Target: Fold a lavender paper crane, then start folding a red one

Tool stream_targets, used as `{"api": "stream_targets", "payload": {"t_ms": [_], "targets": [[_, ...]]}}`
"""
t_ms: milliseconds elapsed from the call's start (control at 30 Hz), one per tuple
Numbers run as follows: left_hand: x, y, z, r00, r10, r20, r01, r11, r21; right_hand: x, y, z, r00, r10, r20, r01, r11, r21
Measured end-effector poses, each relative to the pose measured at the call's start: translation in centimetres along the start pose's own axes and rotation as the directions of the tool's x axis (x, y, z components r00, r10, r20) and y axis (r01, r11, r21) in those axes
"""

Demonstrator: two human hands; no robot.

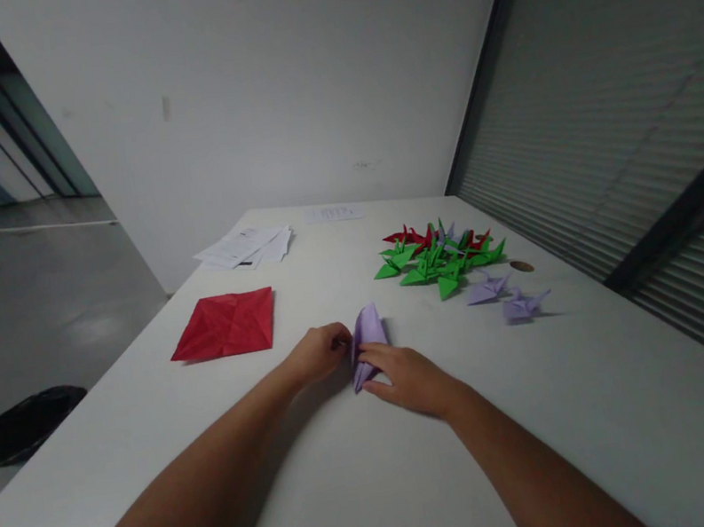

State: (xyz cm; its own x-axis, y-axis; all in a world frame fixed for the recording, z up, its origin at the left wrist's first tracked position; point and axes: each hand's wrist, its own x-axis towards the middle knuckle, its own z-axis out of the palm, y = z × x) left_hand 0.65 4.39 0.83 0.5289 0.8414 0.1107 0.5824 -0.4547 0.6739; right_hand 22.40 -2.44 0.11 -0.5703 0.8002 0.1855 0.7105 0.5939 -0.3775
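Observation:
A partly folded piece of purple origami paper [369,325] is on the white table in front of me, its long points facing away from and toward me. My left hand [321,351] is closed at its left edge, thumb and fingers pinched together there. Across its lower right part lies my right hand [410,377], fingers on the paper and thumb near the bottom tip. The fingers hide some of the folds. To the left is a creased red sheet of paper [227,325], apart from both hands.
A heap of green paper cranes [423,265] mixed with red and purple ones lies right of centre. Two purple cranes [489,287] stand nearer me, by a round table hole [521,267]. Printed sheets [245,247] lie at the back left. Blinds [625,119] border the right side.

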Motion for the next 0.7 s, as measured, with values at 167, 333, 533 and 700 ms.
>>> {"api": "stream_targets", "payload": {"t_ms": [167,333,533,700], "targets": [[0.3,-0.6,0.4,0.998,-0.049,-0.046,0.049,0.999,-0.012,0.5,0.7,0.5,0.997,0.021,-0.077,-0.014,0.996,0.093],[0.7,-1.0,0.9,0.985,-0.131,-0.109,0.104,0.969,-0.224,0.8,1.0,0.8,0.98,0.027,-0.198,0.011,0.982,0.189],[0.7,-0.1,2.1,0.944,-0.326,-0.057,0.159,0.599,-0.785,0.8,1.2,0.6,0.952,-0.009,-0.305,0.09,0.964,0.251],[0.5,0.9,2.3,0.92,-0.362,0.153,0.243,0.219,-0.945,0.9,1.1,0.6,0.94,-0.037,-0.339,0.144,0.944,0.296]]}}
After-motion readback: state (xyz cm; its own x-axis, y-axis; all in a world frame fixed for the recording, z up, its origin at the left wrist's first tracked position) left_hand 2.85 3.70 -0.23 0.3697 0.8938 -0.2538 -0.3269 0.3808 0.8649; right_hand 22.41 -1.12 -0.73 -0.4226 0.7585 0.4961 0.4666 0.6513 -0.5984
